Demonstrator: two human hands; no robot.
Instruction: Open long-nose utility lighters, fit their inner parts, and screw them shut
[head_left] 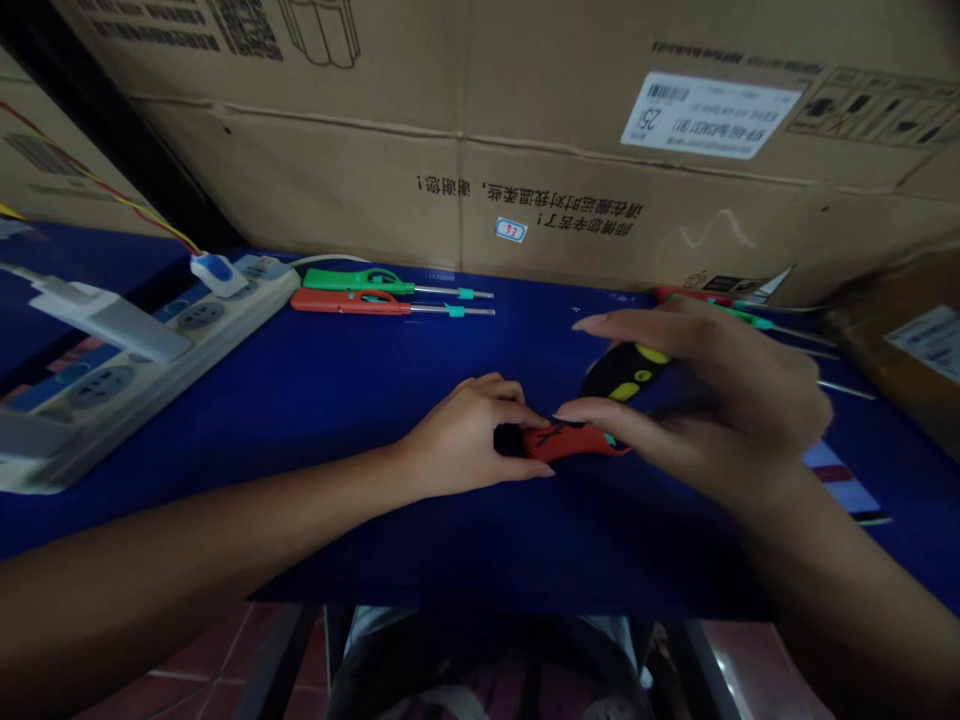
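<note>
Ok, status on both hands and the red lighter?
Left hand grips red lighter on blue table. Right hand open, thumb on it, above black-yellow handle. Spare lighters far back, clear.

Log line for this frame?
left hand: shut on red handle | right hand: open, thumb on it, over black-yellow handle | blue table | behind: green lighter, red lighter, power strip

One head-worn view looks forward and down, close over the blue table (315, 420), facing cardboard boxes (525, 150) along its far edge.
</note>
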